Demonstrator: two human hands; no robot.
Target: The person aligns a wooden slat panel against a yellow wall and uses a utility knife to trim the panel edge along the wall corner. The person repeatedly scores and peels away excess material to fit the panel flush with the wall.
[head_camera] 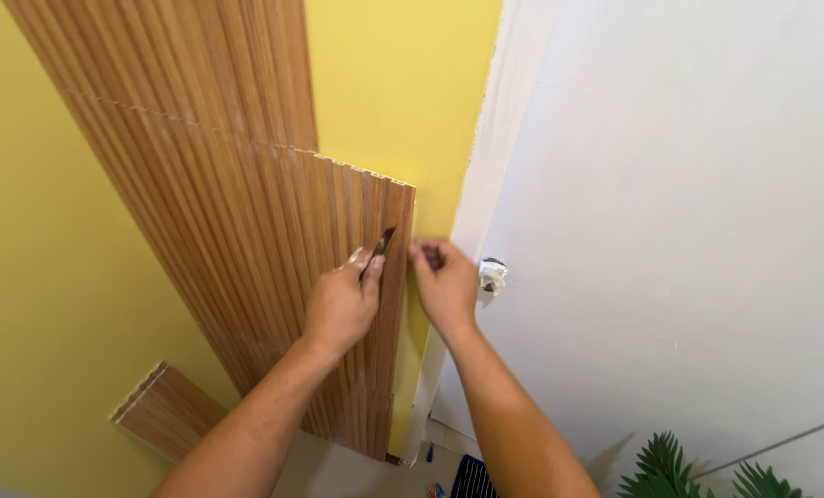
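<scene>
Fluted wood-look wall panels (246, 212) are fixed on a yellow wall (34, 277). My left hand (343, 300) holds a small dark blade tool (382, 244) with its tip against the grooves near the right edge of the lower panel. My right hand (444, 281) grips that panel's right edge (410, 221) with the fingers curled around it, just beside the tool.
A white wall (689, 231) meets the yellow one at a corner (481, 166), with a wall opening stuffed with white wrapping (492, 275). A short panel offcut (163, 410) leans low left. Green plant leaves (680, 470) and a dark blue crate (472, 480) lie below.
</scene>
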